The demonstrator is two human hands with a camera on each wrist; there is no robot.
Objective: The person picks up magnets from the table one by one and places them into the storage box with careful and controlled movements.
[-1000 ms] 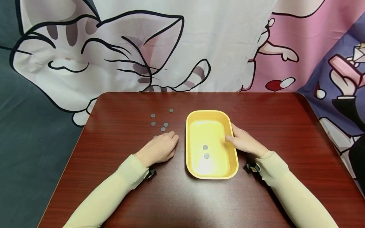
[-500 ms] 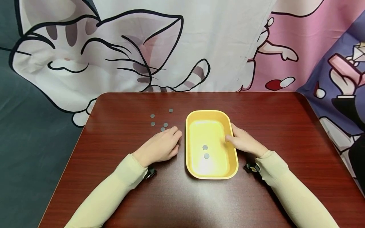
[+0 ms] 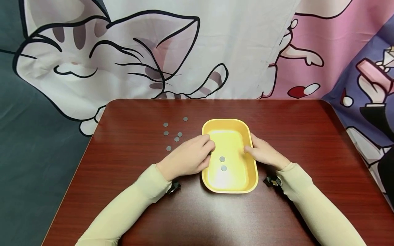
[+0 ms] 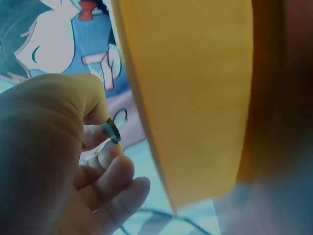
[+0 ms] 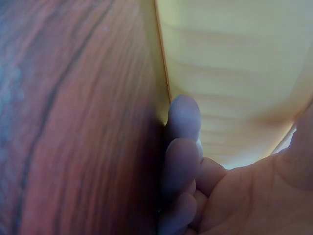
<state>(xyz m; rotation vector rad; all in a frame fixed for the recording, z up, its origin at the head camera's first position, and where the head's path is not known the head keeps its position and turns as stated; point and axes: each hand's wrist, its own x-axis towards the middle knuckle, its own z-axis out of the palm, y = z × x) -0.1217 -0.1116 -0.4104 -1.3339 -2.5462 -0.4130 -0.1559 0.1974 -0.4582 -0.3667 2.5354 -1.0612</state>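
My left hand (image 3: 189,155) is at the left rim of the yellow plastic tray (image 3: 229,184), its fingertips overlapping the rim in the head view. Between thumb and finger it pinches a small grey coin (image 4: 112,131), seen edge-on in the left wrist view beside the tray's outer wall (image 4: 190,107). My right hand (image 3: 266,152) grips the tray's right side, with the thumb over the rim on the inside. In the right wrist view its other fingers (image 5: 183,117) lie along the outside wall, low by the table. Two coins (image 3: 223,168) lie flat inside the tray.
Several more grey coins (image 3: 176,139) are scattered on the dark red wooden table (image 3: 138,119), left of the tray. Behind the table's far edge hangs a curtain (image 3: 246,44) printed with cartoon figures.
My left hand has come up from the table by the scattered coins and moved right to the tray's rim, carrying a coin. The right hand has stayed on the tray.
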